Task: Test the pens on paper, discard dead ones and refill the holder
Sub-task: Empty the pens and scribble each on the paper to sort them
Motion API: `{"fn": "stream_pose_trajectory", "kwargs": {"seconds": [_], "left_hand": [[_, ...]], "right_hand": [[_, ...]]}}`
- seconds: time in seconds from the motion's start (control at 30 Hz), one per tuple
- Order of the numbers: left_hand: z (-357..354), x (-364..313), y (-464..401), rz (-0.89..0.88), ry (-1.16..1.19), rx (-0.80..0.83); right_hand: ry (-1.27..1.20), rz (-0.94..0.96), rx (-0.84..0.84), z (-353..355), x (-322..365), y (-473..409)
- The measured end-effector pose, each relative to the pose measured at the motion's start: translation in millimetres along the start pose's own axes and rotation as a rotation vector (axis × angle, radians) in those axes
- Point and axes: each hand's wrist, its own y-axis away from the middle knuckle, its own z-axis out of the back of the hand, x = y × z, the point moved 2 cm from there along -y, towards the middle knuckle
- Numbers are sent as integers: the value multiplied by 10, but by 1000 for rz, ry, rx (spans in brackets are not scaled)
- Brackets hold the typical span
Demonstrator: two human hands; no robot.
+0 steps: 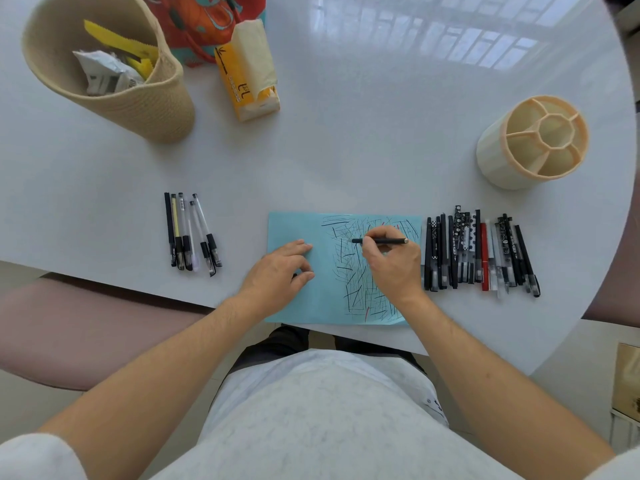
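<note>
The blue paper [294,233] is lying at the near edge of the white table [346,150], and its right half is already full of black lines and a few red ones. So lots of pens look tested by now. A big row of pens [481,252] is lying just to the right of the paper, and a small group of 6 pens [190,233] is lying off to the left. I cannot tell which pile is working pens and which is dead or waiting.

The pen holder [535,143] is standing far back on the right, and its cups are looking empty, so filling it is not done yet. The woven basket [114,71] at the back left is holding crumpled paper and yellow scraps; no pens are showing in it, so throwing out dead ones also seems left to do.

The right hand [391,263] is pinching a black pen [381,241] with curled fingers, and the pen is lying almost flat over the scribbles with its tip pointing left. The left hand [280,268] is resting on the paper's clean left part, fingers loosely bent, holding it down. A tissue pack [249,71] is standing by the basket.
</note>
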Motion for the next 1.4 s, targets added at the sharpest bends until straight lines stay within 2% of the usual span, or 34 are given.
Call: {"fn": "stream_pose_trajectory", "kwargs": {"seconds": [0.43, 0.93, 1.07, 1.23, 1.4], "left_hand": [[-1, -8, 6, 9, 0, -7], [30, -38, 11, 20, 9, 16], [33, -50, 15, 21, 14, 17], [36, -108, 8, 35, 61, 14], [108, -277, -26, 11, 117, -50]], "right_hand": [[-14, 65, 141, -163, -41, 210], [18, -3, 129, -137, -31, 162], [-35, -6, 124, -124, -12, 171], [-221, -125, 79, -56, 16, 198], [-422, -178, 179, 120, 81, 243]]}}
